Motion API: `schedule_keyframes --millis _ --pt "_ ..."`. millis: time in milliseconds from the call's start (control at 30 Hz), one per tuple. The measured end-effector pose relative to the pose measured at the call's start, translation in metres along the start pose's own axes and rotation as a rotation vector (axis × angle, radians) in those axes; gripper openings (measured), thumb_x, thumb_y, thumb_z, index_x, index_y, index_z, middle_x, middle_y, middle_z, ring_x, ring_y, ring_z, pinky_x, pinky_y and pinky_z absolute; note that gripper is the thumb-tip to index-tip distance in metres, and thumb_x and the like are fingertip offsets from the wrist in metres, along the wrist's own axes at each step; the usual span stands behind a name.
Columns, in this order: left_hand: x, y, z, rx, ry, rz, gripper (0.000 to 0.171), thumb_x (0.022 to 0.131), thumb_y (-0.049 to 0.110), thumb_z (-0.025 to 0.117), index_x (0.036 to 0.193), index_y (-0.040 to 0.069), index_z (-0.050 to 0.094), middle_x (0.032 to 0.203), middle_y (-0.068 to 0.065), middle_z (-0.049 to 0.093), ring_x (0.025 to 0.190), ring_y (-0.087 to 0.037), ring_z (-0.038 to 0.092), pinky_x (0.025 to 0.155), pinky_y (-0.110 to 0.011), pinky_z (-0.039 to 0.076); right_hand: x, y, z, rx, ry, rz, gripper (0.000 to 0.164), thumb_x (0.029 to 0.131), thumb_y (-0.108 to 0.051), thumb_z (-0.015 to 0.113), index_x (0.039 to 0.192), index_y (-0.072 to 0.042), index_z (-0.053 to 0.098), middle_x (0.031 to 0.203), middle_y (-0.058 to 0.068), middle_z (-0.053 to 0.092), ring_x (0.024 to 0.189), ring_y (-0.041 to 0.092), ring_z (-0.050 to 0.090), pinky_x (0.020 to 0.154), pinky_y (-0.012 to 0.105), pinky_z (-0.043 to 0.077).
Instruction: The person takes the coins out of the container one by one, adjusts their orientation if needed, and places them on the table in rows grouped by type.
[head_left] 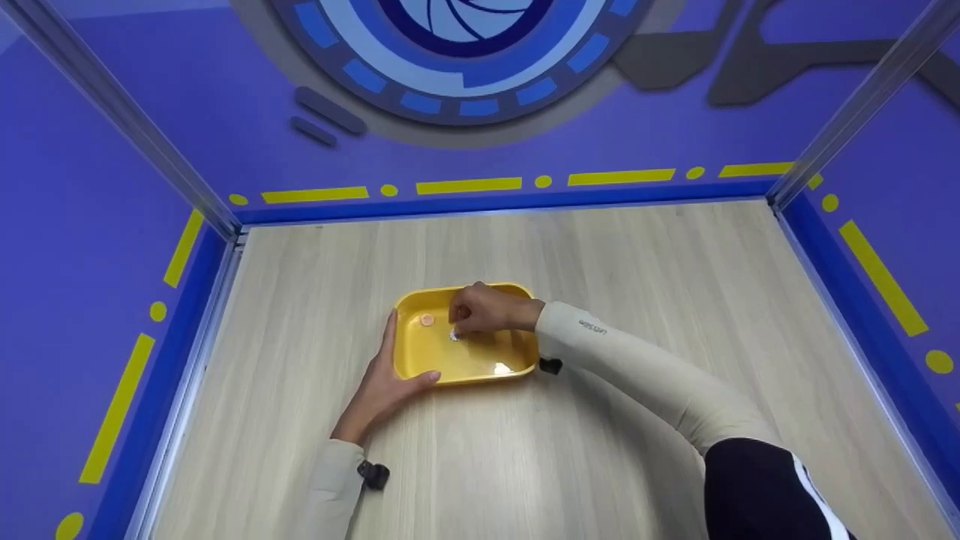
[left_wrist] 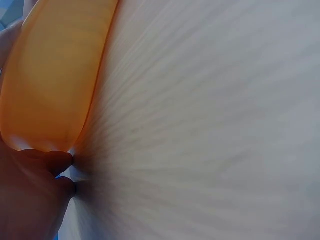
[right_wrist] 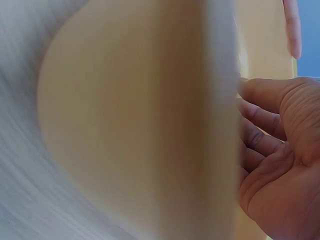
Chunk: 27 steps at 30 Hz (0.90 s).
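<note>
Holds the left end of a yellow tub (head_left: 465, 358) with the left hand (head_left: 381, 385), thumb over the near rim and fingers along the left outer side. Grips that corner, thumb and fingers spread well apart. Dips the right hand (head_left: 484, 309) into the tub, wrist over the right end, fingers bent in and pointing down. Puts the fingertips right by a small white piece (head_left: 454, 335) near the middle of the tub floor. Cannot tell whether pinching it or just touching it; in the right wrist view, hidden behind the tub wall.

Wears a pale sleeve (head_left: 637, 364) on the right arm, marked with small upside-down letters, something like "LetsSlim". Wears a black sleeve (head_left: 757, 487) with a white stripe higher up.

Looks like smooth, shiny plastic, with round corners and a bright spot of light: the tub. Near its far left corner, inside, a small pink piece (head_left: 427, 320), round like a button. Under the tub, a pale table (head_left: 300, 315) with streaks like wood. Behind, a blue and purple wall (head_left: 540, 142) with yellow bars and dots.
</note>
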<state>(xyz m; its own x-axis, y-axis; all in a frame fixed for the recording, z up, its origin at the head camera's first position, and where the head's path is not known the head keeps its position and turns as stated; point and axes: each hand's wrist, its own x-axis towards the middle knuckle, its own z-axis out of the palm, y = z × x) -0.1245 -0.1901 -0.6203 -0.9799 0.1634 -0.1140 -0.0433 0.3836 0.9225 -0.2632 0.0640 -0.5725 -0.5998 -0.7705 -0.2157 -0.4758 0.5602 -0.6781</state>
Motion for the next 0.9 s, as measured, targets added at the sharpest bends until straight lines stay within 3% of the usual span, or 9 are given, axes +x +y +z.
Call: schedule_keyframes --millis 67,100,167,300,600,900 --pt "0.0001 0.0003 0.0000 -0.001 0.002 -0.002 0.133 0.086 0.040 0.096 0.179 0.028 0.002 0.149 -0.015 0.060 0.111 -0.026 0.062 0.102 -0.044 0.047 0.0000 0.0002 0.0004 -0.017 0.001 0.000 0.019 0.102 -0.016 0.080 0.115 -0.002 0.080 0.091 0.002 0.071 0.080 0.015 0.057 0.105 0.047 0.045" --pt "-0.0001 0.0005 0.0000 0.000 0.002 -0.004 0.133 0.086 0.041 0.096 0.179 0.029 0.002 0.149 -0.014 0.060 0.110 -0.025 0.062 0.102 -0.044 0.047 0.0001 0.0005 0.0007 -0.021 -0.002 -0.001 0.018 0.102 -0.015 0.080 0.115 -0.002 0.080 0.092 0.003 0.071 0.080 0.015 0.057 0.106 0.049 0.045" --pt "-0.0003 0.0011 0.0000 0.002 0.000 -0.007 0.133 0.086 0.041 0.096 0.179 0.029 0.001 0.149 -0.014 0.060 0.110 -0.024 0.062 0.102 -0.043 0.048 0.0001 0.0015 0.0017 -0.026 -0.008 0.004 0.018 0.102 -0.013 0.080 0.116 -0.002 0.080 0.093 0.004 0.070 0.081 0.015 0.057 0.103 0.046 0.047" --pt "-0.0002 0.0011 -0.0001 -0.001 -0.005 -0.013 0.134 0.085 0.042 0.096 0.179 0.031 0.001 0.149 -0.013 0.060 0.110 -0.024 0.062 0.102 -0.043 0.048 -0.0007 0.0028 0.0033 -0.022 -0.018 0.002 0.018 0.101 -0.009 0.080 0.117 -0.002 0.079 0.097 0.005 0.070 0.080 0.014 0.057 0.078 0.031 0.050" --pt "-0.0013 0.0007 -0.0002 0.010 -0.001 -0.024 0.135 0.085 0.045 0.096 0.179 0.031 0.001 0.158 -0.012 0.055 0.113 -0.023 0.061 0.104 -0.043 0.047 -0.0006 0.0043 0.0077 -0.044 -0.020 -0.016 0.022 0.099 -0.007 0.081 0.121 -0.005 0.080 0.101 0.003 0.073 0.083 0.013 0.060 0.077 0.027 0.052" --pt "-0.0015 0.0018 -0.0003 -0.003 0.000 -0.027 0.135 0.085 0.045 0.096 0.179 0.030 0.001 0.157 -0.010 0.056 0.115 -0.023 0.061 0.106 -0.045 0.046 -0.0018 0.0025 0.0091 -0.055 -0.020 -0.006 0.020 0.098 -0.008 0.083 0.118 -0.006 0.080 0.105 0.004 0.075 0.089 0.016 0.062 0.083 0.030 0.054"
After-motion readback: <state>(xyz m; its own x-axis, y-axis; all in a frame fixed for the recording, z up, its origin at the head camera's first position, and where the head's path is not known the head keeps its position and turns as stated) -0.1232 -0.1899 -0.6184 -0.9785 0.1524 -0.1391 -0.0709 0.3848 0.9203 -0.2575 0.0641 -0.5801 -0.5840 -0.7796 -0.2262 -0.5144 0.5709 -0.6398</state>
